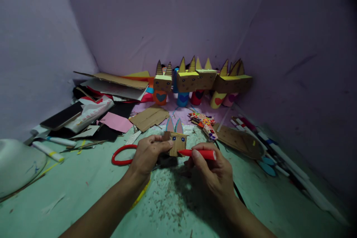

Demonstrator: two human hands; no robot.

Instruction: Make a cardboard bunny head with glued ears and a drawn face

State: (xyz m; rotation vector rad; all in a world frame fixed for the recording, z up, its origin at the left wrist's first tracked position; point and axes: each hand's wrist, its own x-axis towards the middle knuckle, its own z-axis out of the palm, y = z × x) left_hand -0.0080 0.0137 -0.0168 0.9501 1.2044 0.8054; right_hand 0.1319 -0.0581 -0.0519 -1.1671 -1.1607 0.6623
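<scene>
Between my hands is a small cardboard animal head point(177, 144) with two blue-and-pink pointed ears and two dark blue eyes. My left hand point(149, 152) grips its left side, thumb pressed on the front. A red marker point(202, 154) is pinched in my right hand point(213, 169), its tip at the lower middle of the face. Whether the tip touches the cardboard I cannot tell. Red-handled scissors point(122, 155) lie beside my left hand, their blades mostly hidden.
Finished cardboard animal figures point(182, 81) stand along the back wall. Stacked cardboard and paper point(111, 83) lie at left, near a white bowl-like object point(19, 165). Markers point(267, 141) line the right wall. A patterned glue gun-like object point(205, 122) lies behind the head.
</scene>
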